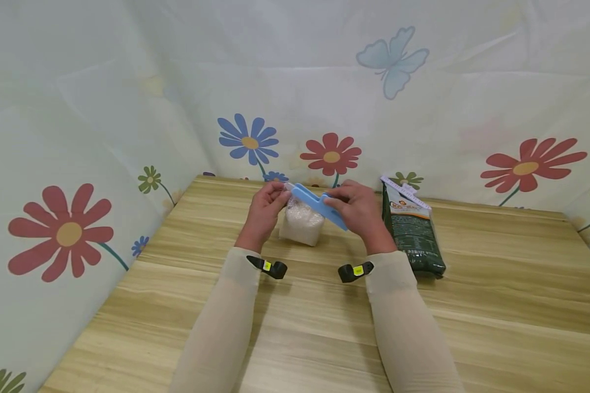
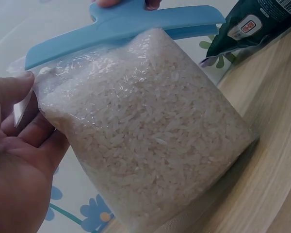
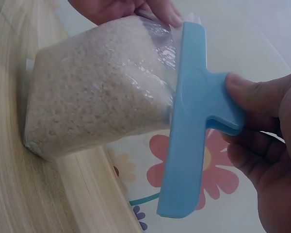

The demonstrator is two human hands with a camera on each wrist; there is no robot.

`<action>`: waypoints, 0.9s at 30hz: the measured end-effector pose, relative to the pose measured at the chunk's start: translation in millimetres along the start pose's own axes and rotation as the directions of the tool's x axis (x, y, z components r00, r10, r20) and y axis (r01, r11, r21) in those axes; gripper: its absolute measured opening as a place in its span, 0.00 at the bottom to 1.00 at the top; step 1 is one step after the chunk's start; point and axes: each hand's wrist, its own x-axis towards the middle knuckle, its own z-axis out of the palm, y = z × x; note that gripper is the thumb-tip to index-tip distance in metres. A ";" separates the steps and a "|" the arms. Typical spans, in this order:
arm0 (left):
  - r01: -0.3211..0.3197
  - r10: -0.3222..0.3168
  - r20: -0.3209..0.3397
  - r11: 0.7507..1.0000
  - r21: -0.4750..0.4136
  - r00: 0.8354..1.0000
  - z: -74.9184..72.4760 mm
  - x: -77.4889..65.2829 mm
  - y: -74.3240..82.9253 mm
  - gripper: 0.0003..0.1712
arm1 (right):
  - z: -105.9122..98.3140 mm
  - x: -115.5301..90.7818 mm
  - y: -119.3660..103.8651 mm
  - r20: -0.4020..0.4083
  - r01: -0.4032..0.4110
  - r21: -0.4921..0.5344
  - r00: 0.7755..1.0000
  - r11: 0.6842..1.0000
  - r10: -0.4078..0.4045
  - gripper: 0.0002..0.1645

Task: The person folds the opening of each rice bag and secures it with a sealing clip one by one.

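Observation:
A clear plastic bag of rice (image 1: pixel 302 225) stands on the wooden table between both hands. My left hand (image 1: pixel 264 210) pinches the bag's top corner between thumb and fingers. With the thumb and fingers of my right hand (image 1: pixel 358 207), I grip the handle of a light blue bag clip (image 3: pixel 186 116). Its long bar lies across the top edge of the bag. In the left wrist view the clip's far end sticks out past the bag, with a gap between its two bars. The rice (image 2: pixel 145 111) fills the bag almost up to the clip.
To the right of my right hand, a dark green printed bag (image 1: pixel 415 240) leans on the table, with a white clip (image 1: pixel 405 192) across its top. A flower-patterned sheet (image 1: pixel 295 82) hangs behind and to the left of the table (image 1: pixel 314 327).

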 end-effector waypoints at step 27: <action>-0.044 0.043 -0.015 0.997 -0.070 0.999 3.1 2.8 -6.9 0.15 | 12.6 -0.2 -7.8 -0.111 0.108 0.007 0.988 0.994 -0.106 0.14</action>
